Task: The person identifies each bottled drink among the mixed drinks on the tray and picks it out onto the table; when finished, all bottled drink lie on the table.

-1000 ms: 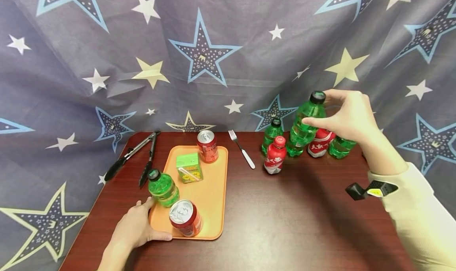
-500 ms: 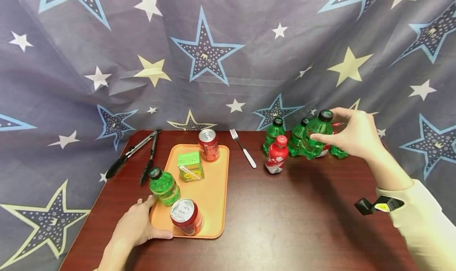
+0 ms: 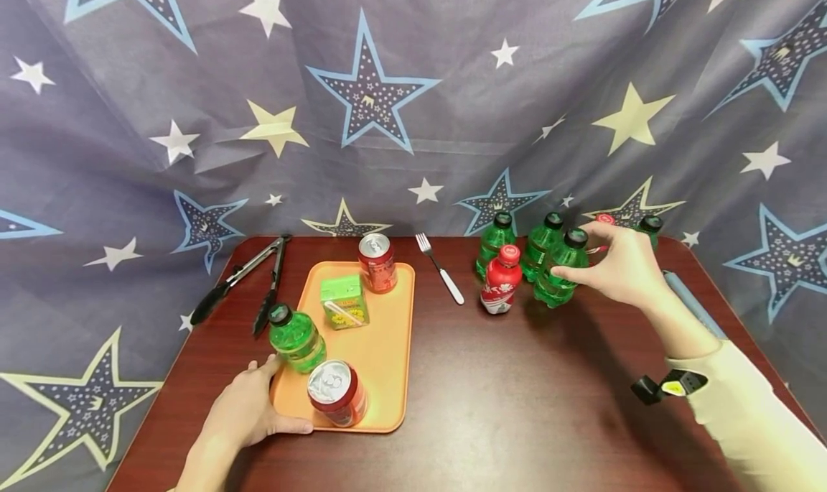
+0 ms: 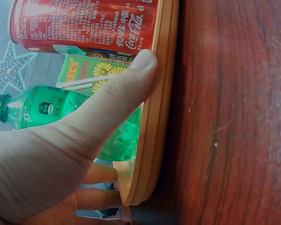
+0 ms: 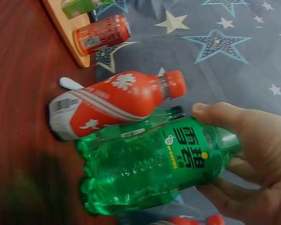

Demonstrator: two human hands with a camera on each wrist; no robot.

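My right hand [image 3: 623, 266] holds a green soda bottle [image 5: 145, 168] around its upper part, thumb on one side and fingers on the other. The bottle stands nearly upright at the table's back right; whether its base touches the table I cannot tell. Beside it are two more green bottles [image 3: 496, 246] and a red bottle [image 3: 501, 284]. My left hand [image 3: 240, 409] grips the near left corner of an orange tray [image 3: 381, 355], thumb on the front rim, fingers along the left side. The tray bears a green bottle [image 3: 298, 341], a juice box [image 3: 344, 304] and two red cans [image 3: 377, 263].
Black-and-silver tongs [image 3: 245, 276] lie left of the tray, and a white-handled fork [image 3: 441, 269] to its right. Behind the right hand show a red cap [image 3: 605, 219] and another green bottle [image 3: 650, 228]. A grey-blue bar [image 3: 694, 305] lies by the right arm. A star-patterned curtain backs the table.
My right hand has carried its green bottle away from the back row, first rightward, then down and nearer to me, behind the red bottle's right side. The left hand stays at the tray's corner.
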